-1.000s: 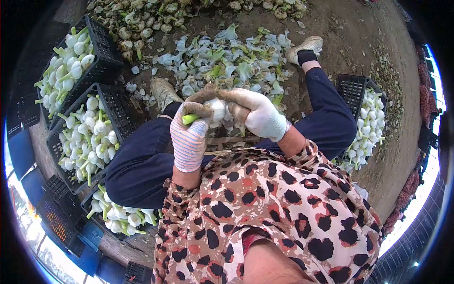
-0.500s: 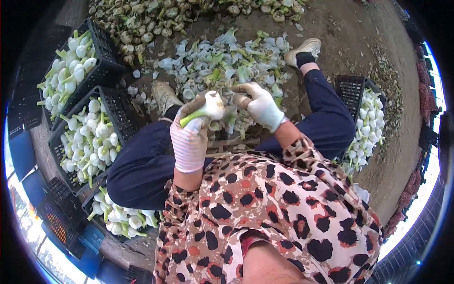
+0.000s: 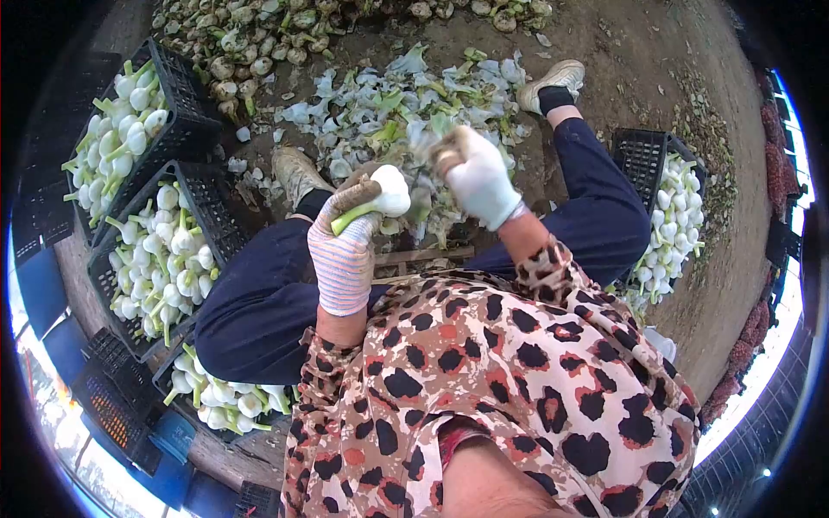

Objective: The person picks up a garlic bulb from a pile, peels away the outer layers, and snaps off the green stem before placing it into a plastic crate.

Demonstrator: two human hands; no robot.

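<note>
White garlic bulb sits at frame centre, clasped by the striped-gloved left hand, its green stem slanting down-left. Just right of the bulb, the white-gloved right hand is blurred, curled around a bit of peel; grip unclear. Crates stand left.

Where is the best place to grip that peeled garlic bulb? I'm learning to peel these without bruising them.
Probably by the green stalk just below the garlic bulb, from underneath, as the left hand does: the narrow stalk fits a fist and leaves the round white head exposed.
</note>
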